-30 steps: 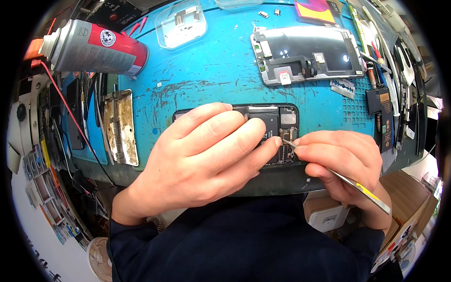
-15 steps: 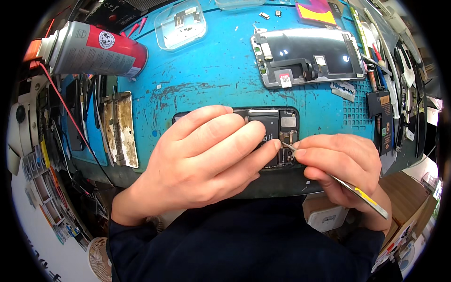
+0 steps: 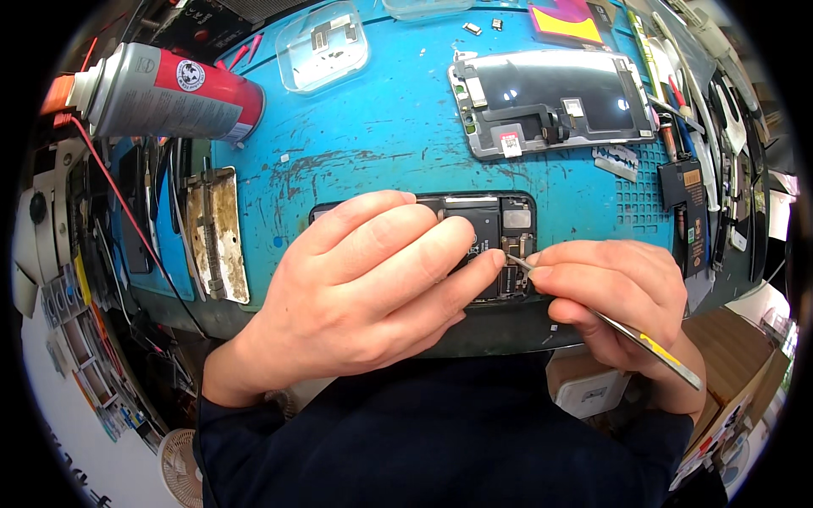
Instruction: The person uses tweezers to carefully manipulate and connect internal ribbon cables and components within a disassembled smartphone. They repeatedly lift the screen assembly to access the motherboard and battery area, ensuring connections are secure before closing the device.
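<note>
An opened black phone body (image 3: 500, 224) lies on the blue work mat (image 3: 381, 127), its battery and small boards exposed. My left hand (image 3: 364, 292) lies flat across most of the phone, fingers pressing it down. My right hand (image 3: 614, 292) pinches metal tweezers (image 3: 618, 326) with a yellow mark; their tips touch the small parts at the phone's right end. Most of the phone's left half is hidden under my left hand.
A detached phone screen (image 3: 550, 102) lies face down at the back right. A red and silver spray can (image 3: 165, 93) lies at the back left. A clear plastic tray (image 3: 326, 42), a worn metal fixture (image 3: 216, 233) and several tools along the right rim (image 3: 703, 169) surround the mat.
Almost nothing differs. Both hands stay on the phone; the tweezers' tips shift only slightly at the phone's right end.
</note>
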`<control>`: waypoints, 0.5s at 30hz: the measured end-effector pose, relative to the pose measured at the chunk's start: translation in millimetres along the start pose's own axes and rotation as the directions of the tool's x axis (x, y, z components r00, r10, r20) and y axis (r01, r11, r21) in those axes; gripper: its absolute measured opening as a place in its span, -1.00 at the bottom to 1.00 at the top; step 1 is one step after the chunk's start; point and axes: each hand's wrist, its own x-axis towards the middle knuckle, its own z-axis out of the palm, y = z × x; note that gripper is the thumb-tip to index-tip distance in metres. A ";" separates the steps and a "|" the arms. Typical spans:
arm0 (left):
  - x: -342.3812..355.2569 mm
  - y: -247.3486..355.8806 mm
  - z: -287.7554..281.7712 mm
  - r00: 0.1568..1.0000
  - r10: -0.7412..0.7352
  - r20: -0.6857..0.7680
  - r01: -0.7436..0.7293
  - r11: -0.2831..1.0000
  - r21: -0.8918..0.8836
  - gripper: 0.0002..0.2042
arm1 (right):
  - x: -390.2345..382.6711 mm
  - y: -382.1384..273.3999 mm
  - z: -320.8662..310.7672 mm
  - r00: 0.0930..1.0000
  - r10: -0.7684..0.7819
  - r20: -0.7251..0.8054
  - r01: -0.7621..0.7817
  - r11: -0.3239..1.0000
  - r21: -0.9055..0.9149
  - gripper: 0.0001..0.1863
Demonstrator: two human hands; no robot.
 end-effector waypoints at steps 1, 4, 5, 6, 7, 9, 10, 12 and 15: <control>-0.2 0.0 0.3 1.000 -0.001 0.000 0.001 1.000 0.001 -0.52 | 1.3 -0.7 -0.1 1.000 0.002 -0.006 -0.002 1.000 0.002 -0.79; 0.0 0.2 0.5 1.000 0.000 -0.002 0.000 1.000 0.000 -0.53 | -0.5 0.4 1.2 1.000 0.012 -0.025 -0.012 1.000 0.016 -0.80; 0.6 0.2 0.1 1.000 0.000 0.001 0.000 1.000 -0.002 -0.53 | -0.7 0.4 1.0 1.000 0.014 -0.026 -0.014 1.000 0.023 -0.80; 1.2 0.3 -0.7 1.000 0.000 0.005 0.000 1.000 -0.004 -0.53 | -0.9 0.4 0.8 0.999 0.016 -0.028 -0.015 0.999 0.029 -0.80; 1.6 0.4 -1.3 1.000 0.001 0.008 -0.001 1.000 -0.006 -0.53 | -1.0 0.3 0.5 0.999 0.018 -0.030 -0.017 0.999 0.036 -0.80; 1.1 0.9 -1.3 1.000 -0.004 0.011 0.004 1.000 -0.008 -0.54 | -0.5 -0.1 0.2 1.000 0.015 -0.022 -0.015 1.000 0.027 -0.79; 0.8 1.1 -1.2 1.000 -0.006 0.012 0.006 1.000 -0.009 -0.54 | -0.4 -0.2 0.1 1.000 0.014 -0.018 -0.014 1.000 0.023 -0.79; 0.9 1.1 -0.9 1.000 -0.001 0.012 0.001 1.000 -0.002 -0.54 | -4.1 1.8 0.3 1.000 0.008 -0.003 -0.008 1.000 0.010 -0.77; 1.3 1.0 -0.8 1.000 0.003 0.012 -0.003 1.000 0.001 -0.54 | -5.9 2.8 0.6 1.000 0.003 0.001 -0.003 1.000 0.001 -0.74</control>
